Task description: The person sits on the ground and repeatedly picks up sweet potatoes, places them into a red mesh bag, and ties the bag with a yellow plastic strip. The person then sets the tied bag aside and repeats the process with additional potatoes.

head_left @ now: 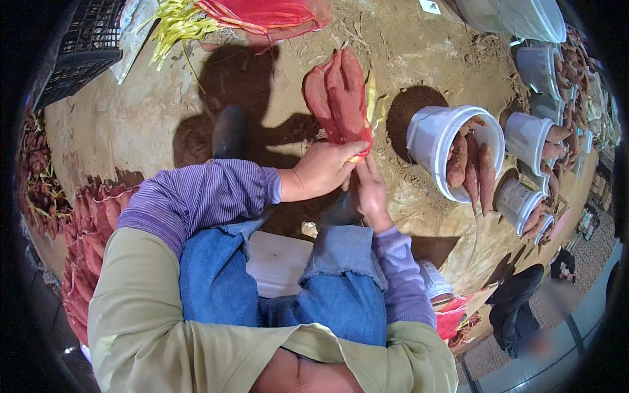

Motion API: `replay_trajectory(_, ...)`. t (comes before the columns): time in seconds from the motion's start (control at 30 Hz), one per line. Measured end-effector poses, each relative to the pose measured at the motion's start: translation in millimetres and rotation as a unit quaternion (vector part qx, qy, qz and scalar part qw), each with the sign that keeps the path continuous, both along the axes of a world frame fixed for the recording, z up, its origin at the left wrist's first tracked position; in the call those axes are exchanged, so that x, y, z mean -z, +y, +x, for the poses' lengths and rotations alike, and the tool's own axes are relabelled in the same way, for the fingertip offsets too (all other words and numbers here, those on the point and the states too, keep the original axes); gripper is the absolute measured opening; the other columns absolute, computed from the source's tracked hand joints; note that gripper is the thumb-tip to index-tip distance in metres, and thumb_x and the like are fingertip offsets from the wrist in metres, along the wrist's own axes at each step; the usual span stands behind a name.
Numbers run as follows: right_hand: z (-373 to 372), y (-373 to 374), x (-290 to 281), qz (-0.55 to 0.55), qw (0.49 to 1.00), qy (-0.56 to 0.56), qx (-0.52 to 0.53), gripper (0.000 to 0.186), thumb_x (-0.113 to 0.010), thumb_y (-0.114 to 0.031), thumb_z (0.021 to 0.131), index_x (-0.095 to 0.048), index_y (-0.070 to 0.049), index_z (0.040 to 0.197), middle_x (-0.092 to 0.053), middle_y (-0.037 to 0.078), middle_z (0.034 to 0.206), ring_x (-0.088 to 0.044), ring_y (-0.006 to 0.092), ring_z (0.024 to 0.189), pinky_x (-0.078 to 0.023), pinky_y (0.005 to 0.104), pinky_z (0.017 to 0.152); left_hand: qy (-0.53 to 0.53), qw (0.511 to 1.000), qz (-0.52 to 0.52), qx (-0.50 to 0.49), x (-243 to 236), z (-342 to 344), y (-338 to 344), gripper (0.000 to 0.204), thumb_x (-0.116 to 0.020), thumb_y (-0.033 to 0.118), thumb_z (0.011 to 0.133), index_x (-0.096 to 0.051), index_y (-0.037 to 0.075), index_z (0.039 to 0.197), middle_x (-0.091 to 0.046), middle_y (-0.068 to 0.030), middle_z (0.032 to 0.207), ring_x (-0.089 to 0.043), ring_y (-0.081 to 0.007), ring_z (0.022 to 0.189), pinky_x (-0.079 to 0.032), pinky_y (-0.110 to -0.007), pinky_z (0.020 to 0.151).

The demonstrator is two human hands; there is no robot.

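Note:
A red mesh bag of sweet potatoes (337,95) lies in front of me, its gathered neck toward me with a yellow tie beside it. My left hand (322,169) is closed around that neck, thumb across it. Just below and to the right, my right hand (369,193) has its fingers up at the neck and tie, partly hidden behind my left hand and slightly blurred. A white bucket (422,150) stands right of the bag, with long sweet potatoes (470,170) leaning out of it.
More buckets (525,134) with sweet potatoes line the right. Red mesh bags (262,14) and yellow ties (173,33) lie at the top; a black crate (82,56) is top left. Filled bags (88,242) are piled left. Another person (514,311) is at lower right.

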State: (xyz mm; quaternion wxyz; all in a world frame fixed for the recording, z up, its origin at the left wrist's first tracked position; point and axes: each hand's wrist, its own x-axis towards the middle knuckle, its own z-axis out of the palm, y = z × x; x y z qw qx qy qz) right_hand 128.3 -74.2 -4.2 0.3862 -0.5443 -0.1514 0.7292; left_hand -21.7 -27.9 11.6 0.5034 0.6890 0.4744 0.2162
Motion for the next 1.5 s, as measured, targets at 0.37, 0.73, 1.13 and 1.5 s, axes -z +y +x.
replay_trajectory(0.37, -16, 83, 79, 0.159, 0.725, -0.604, -0.290, 0.053, -0.054, -0.024, 0.088, -0.036, -0.005, 0.135, -0.060, 0.023, 0.107, -0.061, 0.0391, 0.090, -0.050, 0.0445, 0.072, 0.004, 0.998, -0.051, -0.022, 4, -2, 2, 0.034, -0.051, 0.013, 0.092, -0.053, 0.006, 0.125, -0.062, -0.0244, 0.102, -0.062, -0.0378, 0.093, -0.051, -0.041, 0.077)
replay_trajectory(0.73, 112, 26, -94, 0.328, 0.419, -0.845, -0.054, 0.043, -0.069, -0.012, 0.077, -0.056, -0.003, 0.117, -0.058, 0.018, 0.113, -0.055, 0.0355, 0.103, -0.044, 0.0416, 0.091, -0.019, 0.994, -0.107, -0.014, -1, -5, 8, 0.037, -0.050, 0.012, 0.090, -0.051, 0.000, 0.125, -0.060, -0.0259, 0.107, -0.061, -0.0371, 0.098, -0.049, -0.040, 0.082)
replay_trajectory(1.13, 207, -2, -118, 0.033, 0.942, -0.212, 0.257, 0.048, -0.041, -0.051, 0.096, -0.054, -0.005, 0.102, -0.037, 0.001, 0.057, -0.037, 0.0124, 0.045, -0.033, 0.0279, 0.045, -0.045, 0.995, -0.072, -0.049, 4, -6, 12, 0.036, -0.049, 0.010, 0.090, -0.051, -0.001, 0.124, -0.057, -0.0224, 0.119, -0.057, -0.0351, 0.109, -0.046, -0.037, 0.091)
replay_trajectory(1.5, 72, -38, -98, -0.148, 0.981, -0.123, -0.010, 0.036, -0.045, -0.045, 0.096, -0.053, -0.010, 0.095, -0.043, -0.001, 0.062, -0.035, 0.0078, 0.046, -0.024, 0.0213, 0.041, -0.060, 0.995, -0.061, -0.057, -6, 0, 11, 0.031, -0.049, 0.017, 0.093, -0.053, 0.006, 0.122, -0.064, -0.0215, 0.098, -0.064, -0.0359, 0.090, -0.050, -0.042, 0.074)
